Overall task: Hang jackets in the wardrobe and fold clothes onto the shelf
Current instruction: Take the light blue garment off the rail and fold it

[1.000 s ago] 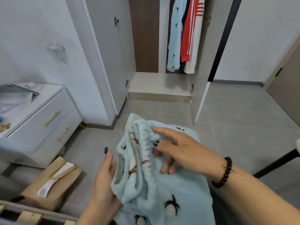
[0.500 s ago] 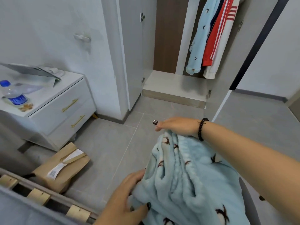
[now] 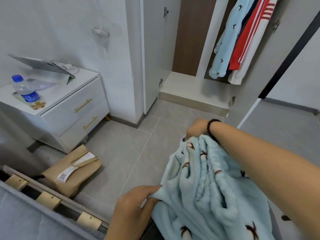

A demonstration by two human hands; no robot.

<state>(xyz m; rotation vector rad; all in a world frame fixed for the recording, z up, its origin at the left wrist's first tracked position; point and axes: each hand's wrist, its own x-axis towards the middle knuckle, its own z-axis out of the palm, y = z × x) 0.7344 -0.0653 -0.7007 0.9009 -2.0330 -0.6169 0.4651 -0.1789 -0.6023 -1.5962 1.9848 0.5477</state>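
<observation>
A fluffy light-blue garment [image 3: 207, 191] with small dark bird prints is bunched in front of me at the lower right. My left hand [image 3: 136, 205] pinches its near edge at the bottom centre. My right hand [image 3: 197, 128], with a dark bead bracelet on the wrist, grips the garment's far end, fingers curled down into the fabric. Ahead stands the open wardrobe [image 3: 194, 87]; a matching blue jacket [image 3: 225, 47], a red one [image 3: 245, 37] and a white one hang inside it.
A white nightstand [image 3: 72, 108] with gold handles stands at the left, with a water bottle [image 3: 26, 91] and a grey folder on top. A brown paper parcel [image 3: 72, 170] lies on the grey tile floor. A slatted bed frame [image 3: 48, 200] crosses the lower left.
My right hand has moved from lying on the bunched fabric to gripping its far end, and my left hand now pinches the near edge. The view has swung left and down toward the nightstand.
</observation>
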